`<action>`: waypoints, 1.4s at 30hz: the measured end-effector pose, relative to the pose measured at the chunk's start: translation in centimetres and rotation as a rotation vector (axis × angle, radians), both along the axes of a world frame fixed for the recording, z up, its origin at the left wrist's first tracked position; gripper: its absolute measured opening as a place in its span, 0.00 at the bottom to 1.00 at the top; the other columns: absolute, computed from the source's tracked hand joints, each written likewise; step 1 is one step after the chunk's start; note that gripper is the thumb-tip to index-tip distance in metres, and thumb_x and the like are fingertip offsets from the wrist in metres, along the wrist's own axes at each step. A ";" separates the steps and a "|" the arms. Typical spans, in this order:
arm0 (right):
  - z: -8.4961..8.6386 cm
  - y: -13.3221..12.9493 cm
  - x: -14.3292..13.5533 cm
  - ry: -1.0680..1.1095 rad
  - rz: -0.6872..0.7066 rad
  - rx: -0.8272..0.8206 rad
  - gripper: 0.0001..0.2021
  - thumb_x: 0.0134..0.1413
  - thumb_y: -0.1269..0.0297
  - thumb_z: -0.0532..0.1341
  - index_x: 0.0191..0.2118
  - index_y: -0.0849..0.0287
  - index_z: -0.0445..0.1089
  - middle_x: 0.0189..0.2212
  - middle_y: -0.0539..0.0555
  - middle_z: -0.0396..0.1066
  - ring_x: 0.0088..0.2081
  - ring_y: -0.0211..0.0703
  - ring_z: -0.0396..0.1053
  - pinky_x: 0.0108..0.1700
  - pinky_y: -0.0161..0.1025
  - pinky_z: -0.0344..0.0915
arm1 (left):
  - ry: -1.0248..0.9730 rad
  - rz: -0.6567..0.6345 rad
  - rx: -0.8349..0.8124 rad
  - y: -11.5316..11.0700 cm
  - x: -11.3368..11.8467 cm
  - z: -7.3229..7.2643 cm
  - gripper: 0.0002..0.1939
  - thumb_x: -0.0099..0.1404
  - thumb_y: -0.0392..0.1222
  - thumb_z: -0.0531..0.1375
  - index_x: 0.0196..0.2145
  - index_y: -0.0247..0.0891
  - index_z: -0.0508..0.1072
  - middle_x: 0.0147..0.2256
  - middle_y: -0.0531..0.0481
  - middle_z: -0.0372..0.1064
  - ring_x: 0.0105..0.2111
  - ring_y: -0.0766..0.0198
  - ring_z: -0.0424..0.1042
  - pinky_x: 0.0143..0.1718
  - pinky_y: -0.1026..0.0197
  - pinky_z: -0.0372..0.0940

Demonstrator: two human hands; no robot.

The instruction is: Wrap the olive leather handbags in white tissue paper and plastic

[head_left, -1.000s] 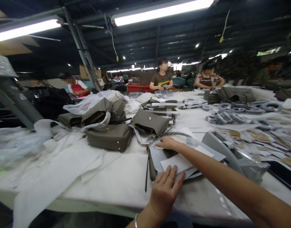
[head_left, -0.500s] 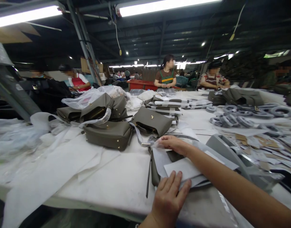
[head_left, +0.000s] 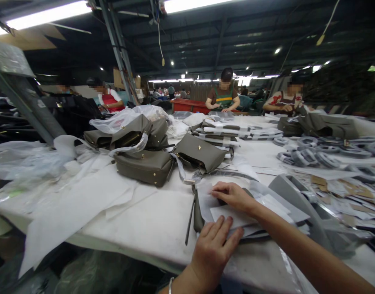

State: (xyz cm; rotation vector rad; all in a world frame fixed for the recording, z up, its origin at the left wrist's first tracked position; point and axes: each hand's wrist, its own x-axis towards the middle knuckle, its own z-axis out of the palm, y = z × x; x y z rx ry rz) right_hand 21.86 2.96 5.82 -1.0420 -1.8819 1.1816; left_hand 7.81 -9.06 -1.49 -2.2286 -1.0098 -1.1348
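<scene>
An olive-grey handbag [head_left: 199,216] lies in front of me, mostly covered by thin white paper sheets [head_left: 206,200]. My left hand [head_left: 213,249] rests on the near edge of a folded white sheet [head_left: 233,215], fingers stretched out and slightly apart. Farther back, my right hand [head_left: 233,197] is over the bag with thumb and fingers drawn together against the white paper. What its fingertips hold is hidden. A dark narrow strap [head_left: 190,218] hangs at the bag's left side. Behind the bag lies a wrapped strap with a metal fitting [head_left: 189,181].
Several olive handbags [head_left: 143,166] stand beyond on the white table [head_left: 150,220]. Large paper sheets [head_left: 80,216] overhang its front edge at left. At right are a grey curved piece [head_left: 300,208], wrapped coils [head_left: 306,157] and scattered cards [head_left: 343,190]. Co-workers [head_left: 223,96] are across the table.
My right hand has shifted right and slightly down, away from the paper's left edge, with its fingers more curled. My left hand stays on the folded sheet. The camera view has turned left.
</scene>
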 end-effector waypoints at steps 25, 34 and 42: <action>8.1 6.6 -3.5 0.157 -0.218 0.207 0.17 0.50 0.49 0.65 0.33 0.60 0.78 0.33 0.55 0.79 0.36 0.45 0.74 0.44 0.41 0.70 | -0.055 0.016 0.102 0.5 0.6 -0.2 0.14 0.74 0.38 0.52 0.49 0.47 0.76 0.50 0.53 0.76 0.49 0.60 0.75 0.42 0.58 0.69; 5.1 -7.2 1.4 -0.075 -0.030 0.300 0.10 0.60 0.58 0.63 0.35 0.56 0.79 0.33 0.52 0.79 0.36 0.42 0.75 0.40 0.36 0.70 | 0.001 -0.114 -0.149 0.2 -0.6 0.4 0.13 0.74 0.39 0.51 0.50 0.39 0.73 0.53 0.48 0.73 0.53 0.58 0.72 0.48 0.55 0.69; -1.9 -11.4 4.8 0.023 0.023 0.384 0.08 0.62 0.68 0.62 0.41 0.50 0.78 0.40 0.52 0.79 0.45 0.44 0.77 0.54 0.42 0.72 | -0.065 -0.162 -0.209 -0.1 -1.2 0.7 0.15 0.75 0.41 0.49 0.49 0.34 0.71 0.41 0.42 0.76 0.43 0.58 0.75 0.48 0.55 0.71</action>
